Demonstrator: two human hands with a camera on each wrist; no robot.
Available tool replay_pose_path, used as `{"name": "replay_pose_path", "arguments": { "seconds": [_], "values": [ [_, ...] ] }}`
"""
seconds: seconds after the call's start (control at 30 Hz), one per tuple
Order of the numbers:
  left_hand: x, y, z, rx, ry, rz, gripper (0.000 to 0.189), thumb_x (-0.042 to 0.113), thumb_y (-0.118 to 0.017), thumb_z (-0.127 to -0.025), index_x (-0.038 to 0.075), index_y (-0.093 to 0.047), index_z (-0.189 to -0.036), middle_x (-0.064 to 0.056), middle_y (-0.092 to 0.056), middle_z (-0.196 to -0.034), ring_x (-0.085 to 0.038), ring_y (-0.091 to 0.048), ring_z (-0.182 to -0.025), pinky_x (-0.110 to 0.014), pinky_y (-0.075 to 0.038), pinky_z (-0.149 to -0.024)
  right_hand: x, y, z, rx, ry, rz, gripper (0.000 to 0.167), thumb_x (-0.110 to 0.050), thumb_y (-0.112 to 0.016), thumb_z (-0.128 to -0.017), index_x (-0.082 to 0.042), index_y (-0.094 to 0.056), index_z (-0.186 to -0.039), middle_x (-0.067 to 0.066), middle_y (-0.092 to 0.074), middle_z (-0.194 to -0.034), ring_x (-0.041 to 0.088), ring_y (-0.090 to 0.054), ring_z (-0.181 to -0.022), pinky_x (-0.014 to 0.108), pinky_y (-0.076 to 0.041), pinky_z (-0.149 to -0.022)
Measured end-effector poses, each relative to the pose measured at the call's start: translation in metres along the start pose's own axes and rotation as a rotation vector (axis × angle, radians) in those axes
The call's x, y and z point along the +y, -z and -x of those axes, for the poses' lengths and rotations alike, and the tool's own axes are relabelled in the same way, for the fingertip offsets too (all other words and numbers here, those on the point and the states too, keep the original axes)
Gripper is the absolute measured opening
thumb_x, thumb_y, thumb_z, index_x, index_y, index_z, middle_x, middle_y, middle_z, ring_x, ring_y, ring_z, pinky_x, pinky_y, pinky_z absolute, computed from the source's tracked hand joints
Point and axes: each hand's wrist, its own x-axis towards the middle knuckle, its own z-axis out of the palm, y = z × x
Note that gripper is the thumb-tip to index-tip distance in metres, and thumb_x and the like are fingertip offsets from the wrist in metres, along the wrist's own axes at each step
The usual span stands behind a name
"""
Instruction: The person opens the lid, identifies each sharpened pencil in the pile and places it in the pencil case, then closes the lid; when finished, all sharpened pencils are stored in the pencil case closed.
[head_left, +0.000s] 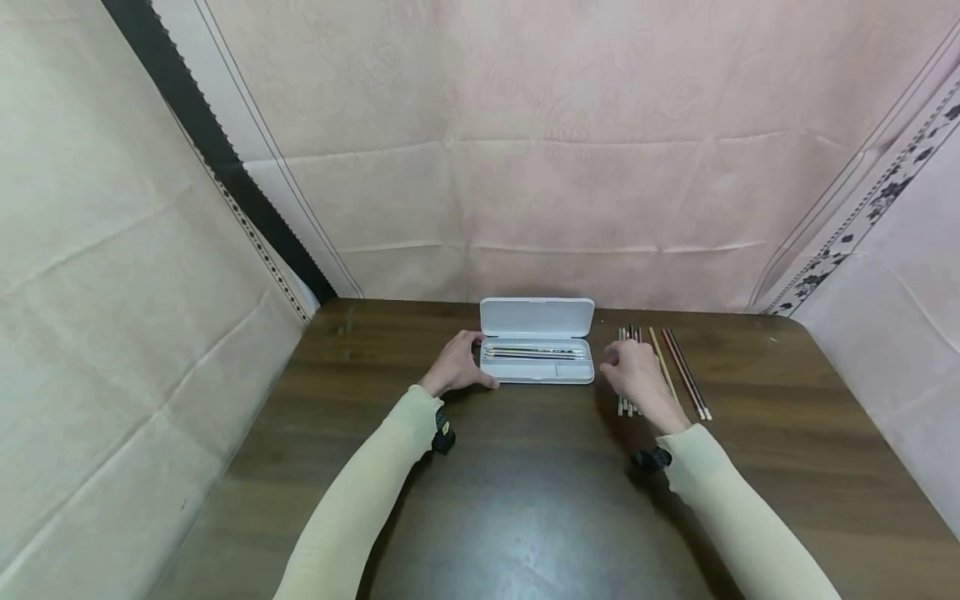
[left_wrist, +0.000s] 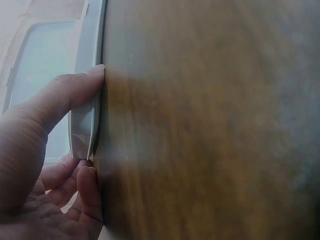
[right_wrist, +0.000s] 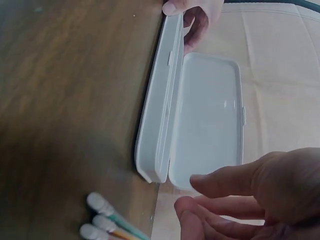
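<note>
Tabletop (head_left: pixel 510 492) nearest, in front of white pencil case (head_left: pixel 517 373). Right hand (head_left: pixel 637 377) just right of the case, above loose pencils (head_left: pixel 620 406); thumb and fingertips narrowly apart, nothing seen between them. Left hand (head_left: pixel 459 364) grips the case's left end, thumb on its near wall. Loose pencils point near-to-far, roughly square to the case, pale ends nearest; yellow pencil (head_left: pixel 663 360) and dark reddish pencils (head_left: pixel 687 375) slant, farther right of it. Case long axis runs left to right; inner pencils (head_left: pixel 528 353) lie along it. Work judged partway: some pencils in, others outside, lid (head_left: pixel 537 317) up at the case's far side; outside ones and lid look left to do.
</note>
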Motion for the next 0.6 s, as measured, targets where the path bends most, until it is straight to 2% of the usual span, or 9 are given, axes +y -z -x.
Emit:
{"name": "replay_pose_path", "arguments": {
  "seconds": [0.17,0.27,0.33,0.4,0.47,0.6],
  "values": [
    [0.0,0.0,-0.001,0.006,-0.008,0.003,0.097,0.025,-0.101,-0.077,0.007,-0.051,-0.158,-0.015,-0.051,-0.163,-0.034,-0.052,-0.149,-0.051,-0.045,-0.126,0.009,0.004,0.005,-0.008,-0.038,0.006,0.028,-0.003,-0.068,-0.098,0.013,-0.076,-0.119,0.032,-0.079,-0.108,0.031,-0.073,-0.08,0.043,-0.061,-0.068],
    [0.0,0.001,-0.002,0.007,-0.013,-0.002,0.097,0.026,-0.101,-0.077,0.007,-0.051,-0.157,-0.015,-0.052,-0.162,-0.034,-0.053,-0.148,-0.05,-0.046,-0.126,0.016,0.007,0.005,-0.025,-0.081,0.0,0.014,-0.003,-0.066,-0.098,0.008,-0.075,-0.095,0.021,-0.073,-0.082,0.025,-0.063,-0.067,0.034,-0.05,-0.057],
    [0.0,0.001,-0.002,0.006,-0.014,-0.004,0.097,0.026,-0.101,-0.077,0.007,-0.051,-0.157,-0.015,-0.052,-0.161,-0.034,-0.053,-0.147,-0.05,-0.046,-0.126,0.019,0.008,0.006,-0.03,-0.099,-0.006,0.021,-0.002,-0.065,-0.097,0.0,-0.065,-0.076,0.009,-0.061,-0.065,0.02,-0.054,-0.059,0.031,-0.041,-0.053],
    [0.0,0.0,-0.002,0.005,-0.01,-0.005,0.097,0.026,-0.101,-0.077,0.007,-0.051,-0.157,-0.015,-0.052,-0.161,-0.033,-0.053,-0.147,-0.05,-0.046,-0.126,0.022,0.008,0.006,-0.045,-0.125,-0.026,0.031,-0.001,-0.064,-0.097,-0.008,-0.055,-0.068,0.0,-0.048,-0.059,0.016,-0.047,-0.054,0.029,-0.035,-0.051],
    [-0.001,0.0,-0.003,0.003,-0.008,-0.006,0.097,0.027,-0.101,-0.077,0.007,-0.051,-0.158,-0.014,-0.052,-0.161,-0.033,-0.053,-0.147,-0.05,-0.045,-0.126,0.025,0.008,0.007,-0.057,-0.15,-0.034,0.03,0.0,-0.062,-0.097,-0.007,-0.058,-0.068,-0.001,-0.048,-0.058,0.015,-0.047,-0.052,0.028,-0.035,-0.05],
    [-0.002,-0.001,-0.003,0.004,-0.006,-0.01,0.096,0.027,-0.1,-0.077,0.007,-0.051,-0.157,-0.014,-0.052,-0.161,-0.033,-0.053,-0.147,-0.05,-0.045,-0.126,0.03,0.007,0.009,-0.061,-0.174,-0.014,0.019,-0.001,-0.061,-0.095,-0.002,-0.072,-0.079,0.003,-0.059,-0.064,0.017,-0.052,-0.058,0.029,-0.038,-0.052]
  ]
}}
